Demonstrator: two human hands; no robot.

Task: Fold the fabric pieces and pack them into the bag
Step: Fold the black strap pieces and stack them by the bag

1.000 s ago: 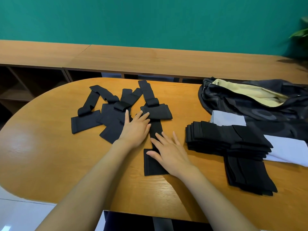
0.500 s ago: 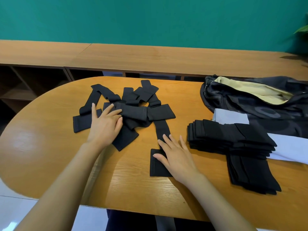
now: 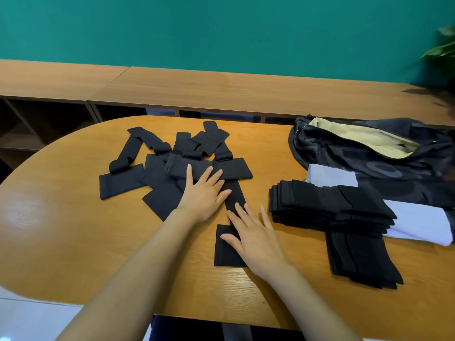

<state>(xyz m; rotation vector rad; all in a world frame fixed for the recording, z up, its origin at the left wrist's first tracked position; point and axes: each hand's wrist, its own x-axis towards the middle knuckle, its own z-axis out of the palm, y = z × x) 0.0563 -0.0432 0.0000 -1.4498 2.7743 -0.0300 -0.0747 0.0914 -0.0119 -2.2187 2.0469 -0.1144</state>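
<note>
Your right hand (image 3: pixel 253 239) lies flat, fingers straight, on the near end of a black fabric strip (image 3: pixel 235 195) whose long axis runs straight away from you, from the table's (image 3: pixel 73 230) front edge toward the loose heap (image 3: pixel 152 173) mid-table. Your left hand (image 3: pixel 204 195), also flat and gripping nothing, rests where strip meets heap, so it looks better placed to fold the far end back. The folded stack (image 3: pixel 330 203) and open bag (image 3: pixel 344 153) sit toward the right edge.

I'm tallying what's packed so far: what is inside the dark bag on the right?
Through the open mouth of the bag only pale yellow material shows, lining or cloth, unclear. The folded black stack lies outside it; deeper inside is hidden by the bag's own folds.
</note>
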